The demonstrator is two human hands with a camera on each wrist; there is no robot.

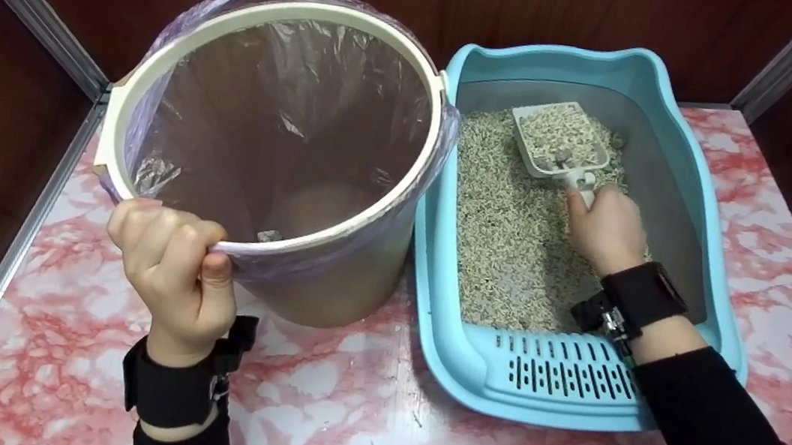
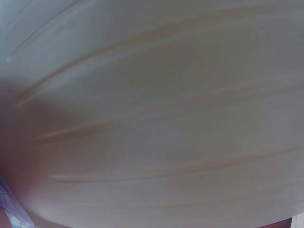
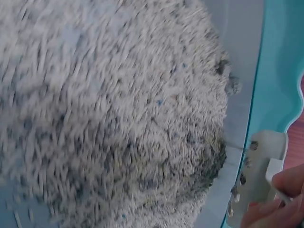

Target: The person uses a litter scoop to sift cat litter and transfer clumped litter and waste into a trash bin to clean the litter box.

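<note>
My right hand point(image 1: 611, 230) grips the handle of a white litter scoop point(image 1: 526, 148), whose basket is heaped with pellets. The scoop sits over the far part of the cat litter point(image 1: 515, 237) inside a blue litter box point(image 1: 425, 332). In the right wrist view the scoop's slotted side point(image 3: 259, 175) shows close to the box wall, with fingers around the handle. My left hand point(image 1: 172, 263) grips the near-left rim of a cream trash bin point(image 1: 327, 293), tilted toward me and lined with a thin purple bag point(image 1: 288, 118). The bin's ribbed wall fills the left wrist view.
A slotted step point(image 1: 566, 372) forms the near end of the litter box. Both containers stand on a red-and-white marbled surface point(image 1: 342, 412). Dark reddish wood panels point(image 1: 543, 6) rise behind and on both sides, edged with metal strips point(image 1: 25, 230).
</note>
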